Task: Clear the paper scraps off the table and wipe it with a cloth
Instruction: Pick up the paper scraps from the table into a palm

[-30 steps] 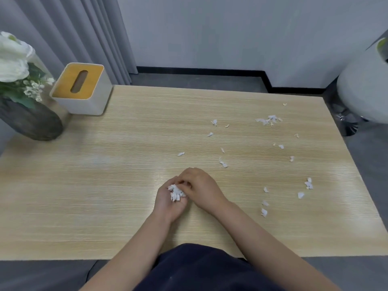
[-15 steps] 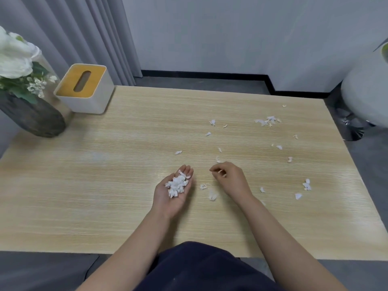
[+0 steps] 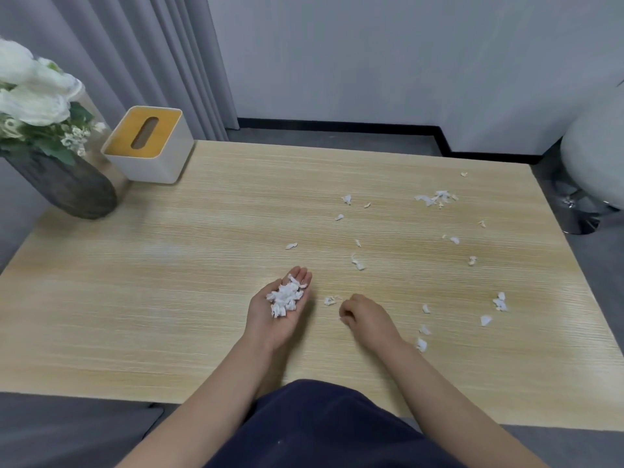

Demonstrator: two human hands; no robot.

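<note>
left hand (image 3: pixel 277 312): palm up, fingers straight, carrying a heap of paper scraps (image 3: pixel 284 297). right hand (image 3: pixel 366 318): fingers curled, on the table (image 3: pixel 169 298) beside one scrap (image 3: pixel 329 300); what it holds, cannot tell. loose scraps (image 3: pixel 434 198): scattered right and far. tissue box (image 3: pixel 148 143), vase (image 3: pixel 72 187): far left.

Soft, even indoor light; scene moderately bright, cool grey cast on wall. Pale diffuse sheen across worktop (image 3: pixel 169 298), strongest at left centre and right side. Shadows faint, soft-edged, under forearms and beside vase (image 3: pixel 67 187). Wide-angle distortion bows worktop edges and tilts curtain (image 3: pixel 135 55) at frame borders. Overall slightly soft, compression smearing on wood grain; white flowers (image 3: pixel 30 86) near overexposed, little detail.
</note>
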